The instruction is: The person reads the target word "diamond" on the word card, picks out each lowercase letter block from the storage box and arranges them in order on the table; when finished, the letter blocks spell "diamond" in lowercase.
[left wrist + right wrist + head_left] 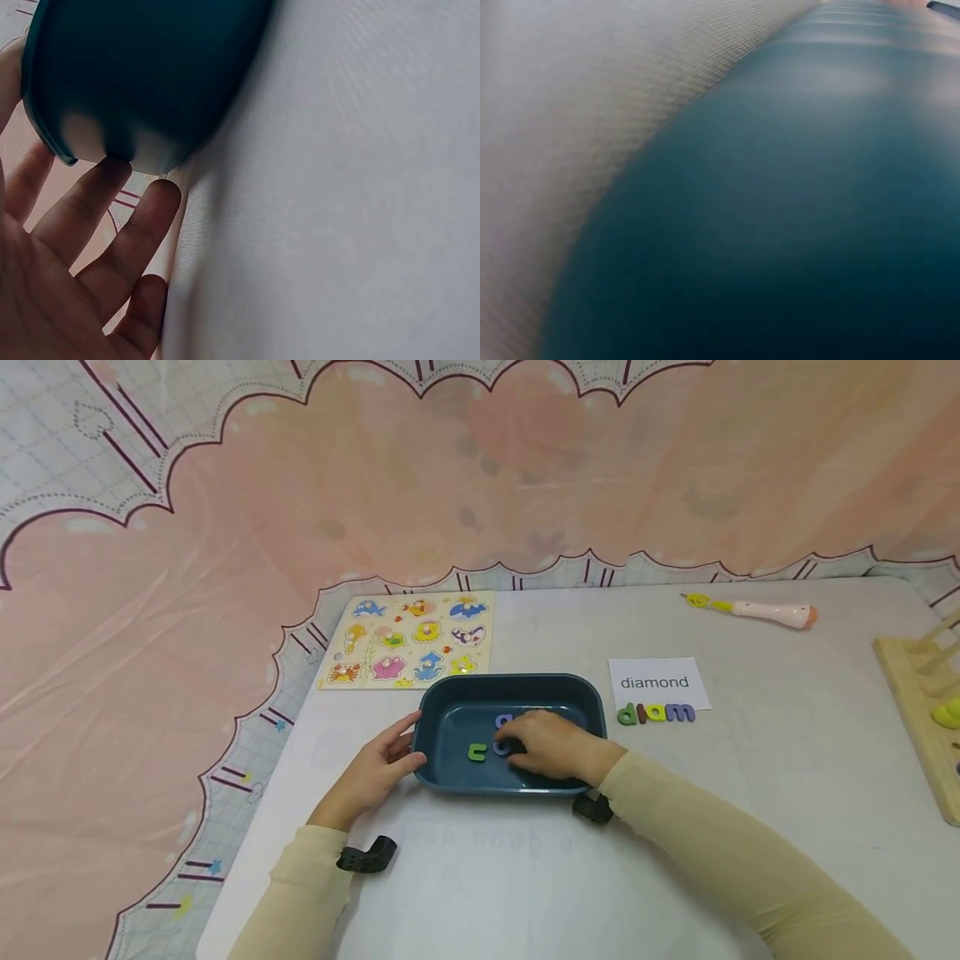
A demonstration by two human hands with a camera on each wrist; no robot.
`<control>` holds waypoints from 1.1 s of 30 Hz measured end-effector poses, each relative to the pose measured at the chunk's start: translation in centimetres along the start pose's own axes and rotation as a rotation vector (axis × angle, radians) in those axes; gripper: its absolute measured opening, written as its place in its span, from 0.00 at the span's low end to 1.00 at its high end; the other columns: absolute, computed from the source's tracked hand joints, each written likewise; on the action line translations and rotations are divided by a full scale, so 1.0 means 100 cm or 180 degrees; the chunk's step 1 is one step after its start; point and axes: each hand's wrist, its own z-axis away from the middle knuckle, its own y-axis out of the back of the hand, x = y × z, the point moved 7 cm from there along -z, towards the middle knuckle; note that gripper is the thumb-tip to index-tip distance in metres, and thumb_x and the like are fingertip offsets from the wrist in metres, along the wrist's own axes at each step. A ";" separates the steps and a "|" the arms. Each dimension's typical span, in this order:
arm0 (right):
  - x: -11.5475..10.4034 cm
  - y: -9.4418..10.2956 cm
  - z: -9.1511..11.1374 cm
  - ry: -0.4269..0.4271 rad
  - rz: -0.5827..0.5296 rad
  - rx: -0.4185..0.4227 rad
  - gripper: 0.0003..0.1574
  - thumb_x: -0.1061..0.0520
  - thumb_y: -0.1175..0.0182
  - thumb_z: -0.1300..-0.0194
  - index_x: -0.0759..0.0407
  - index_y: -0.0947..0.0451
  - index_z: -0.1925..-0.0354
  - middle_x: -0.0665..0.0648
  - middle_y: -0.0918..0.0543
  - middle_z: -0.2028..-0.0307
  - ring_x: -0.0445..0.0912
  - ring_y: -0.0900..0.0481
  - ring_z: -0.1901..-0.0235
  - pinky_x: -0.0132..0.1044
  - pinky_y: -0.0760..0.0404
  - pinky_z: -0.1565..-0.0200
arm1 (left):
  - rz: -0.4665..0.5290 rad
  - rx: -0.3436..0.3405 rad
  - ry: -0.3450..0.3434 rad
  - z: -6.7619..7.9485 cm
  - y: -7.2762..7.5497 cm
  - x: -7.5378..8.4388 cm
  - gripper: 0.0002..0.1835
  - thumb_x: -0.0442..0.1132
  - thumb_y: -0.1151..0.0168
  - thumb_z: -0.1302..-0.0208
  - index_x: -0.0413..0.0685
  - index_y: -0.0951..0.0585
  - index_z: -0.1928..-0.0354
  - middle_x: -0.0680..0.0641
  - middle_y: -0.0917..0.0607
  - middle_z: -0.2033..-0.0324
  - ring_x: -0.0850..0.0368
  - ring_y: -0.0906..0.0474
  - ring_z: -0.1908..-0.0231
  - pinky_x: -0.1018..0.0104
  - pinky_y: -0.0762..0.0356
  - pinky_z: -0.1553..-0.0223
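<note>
A dark teal tray [450,783] sits on the white table, with a few plastic letters inside. My left hand [375,770] rests at the tray's left end, thumb by the rim; in the left wrist view its extended fingers [139,232] touch the outer wall. Inside the tray, my right hand [551,745] reaches down, thumb and fingertips apart around a purple round letter [501,749]. Just above that lies another purple letter [503,721], partly covered by the hand. A green letter [477,752] lies to the left. Only the tray's outside fills the right wrist view.
Right of the tray, a white card [660,670] reads "diamond", with coloured letters [656,713] spelling "diam" along its lower edge. An animal puzzle board [408,643] lies behind left. Farther back is a pink-handled pen [772,612]; a wooden peg board [911,710] stands at the right edge.
</note>
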 end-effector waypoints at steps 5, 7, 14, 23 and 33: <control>0.000 -0.001 -0.001 0.0085 0.0009 0.0024 0.22 0.57 0.35 0.32 0.62 0.20 0.42 0.58 0.17 0.45 0.54 0.22 0.41 0.49 0.27 0.38 | -0.0006 0.0006 0.0003 0.000 0.000 0.000 0.39 0.43 0.36 0.30 0.49 0.42 0.22 0.33 0.28 0.34 0.37 0.29 0.35 0.43 0.32 0.38; 0.000 -0.002 -0.001 0.0099 -0.0009 0.0025 0.21 0.58 0.35 0.32 0.62 0.20 0.42 0.58 0.17 0.45 0.53 0.22 0.42 0.48 0.27 0.38 | 0.0005 0.0011 -0.0003 0.001 0.000 0.001 0.39 0.42 0.36 0.30 0.48 0.42 0.22 0.32 0.28 0.34 0.37 0.29 0.35 0.43 0.32 0.38; 0.000 -0.001 -0.002 0.0104 -0.0018 0.0077 0.19 0.58 0.36 0.32 0.62 0.19 0.44 0.57 0.16 0.47 0.51 0.21 0.43 0.47 0.26 0.39 | 0.0016 0.0010 -0.0009 0.001 0.000 0.002 0.39 0.42 0.36 0.30 0.48 0.42 0.22 0.33 0.27 0.34 0.37 0.29 0.35 0.43 0.32 0.37; 0.000 -0.003 -0.002 0.0099 -0.0023 -0.0005 0.20 0.58 0.35 0.32 0.62 0.19 0.43 0.58 0.17 0.45 0.51 0.21 0.42 0.47 0.26 0.38 | 0.0000 0.0015 0.0046 0.001 0.000 0.000 0.39 0.44 0.36 0.30 0.49 0.42 0.22 0.33 0.28 0.34 0.37 0.30 0.35 0.43 0.33 0.37; -0.002 -0.003 -0.002 0.0086 -0.0009 -0.0056 0.19 0.59 0.36 0.31 0.61 0.19 0.44 0.58 0.17 0.45 0.51 0.21 0.42 0.47 0.26 0.39 | -0.0049 0.0014 0.0061 0.001 0.000 0.000 0.39 0.44 0.36 0.29 0.50 0.42 0.22 0.33 0.28 0.34 0.38 0.30 0.35 0.42 0.33 0.37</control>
